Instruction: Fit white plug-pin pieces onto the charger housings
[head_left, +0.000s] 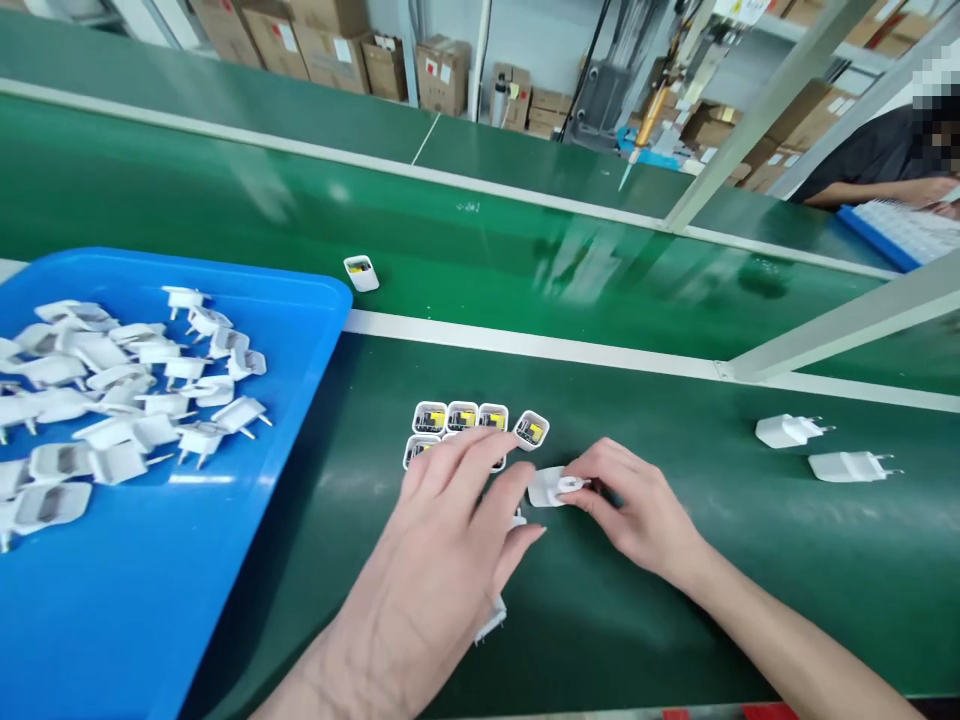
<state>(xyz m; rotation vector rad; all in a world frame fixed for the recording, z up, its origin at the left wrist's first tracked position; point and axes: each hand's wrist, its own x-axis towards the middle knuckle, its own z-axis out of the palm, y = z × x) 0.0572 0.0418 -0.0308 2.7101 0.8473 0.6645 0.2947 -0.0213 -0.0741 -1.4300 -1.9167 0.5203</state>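
Observation:
My right hand [637, 505] pinches a white plug charger [546, 487] by its pin end, its wide body pointing left. My left hand [450, 530] reaches over the bench with thumb and fingers apart, close to the charger's left end. Under and beyond its fingers stand several open white charger housings [430, 417] with black and yellow parts inside, some partly hidden. One housing [532, 430] sits slightly turned at the group's right, near a left fingertip. Another white piece [491, 620] lies partly hidden below my left hand.
A blue tray [300, 400] at left holds many loose white plug covers [120, 375]. Two white chargers [787, 431] lie at right. A single housing [361, 273] rests on the green conveyor belt [465, 260]. Metal posts [847, 320] rise at right; a person [870, 160] sits beyond.

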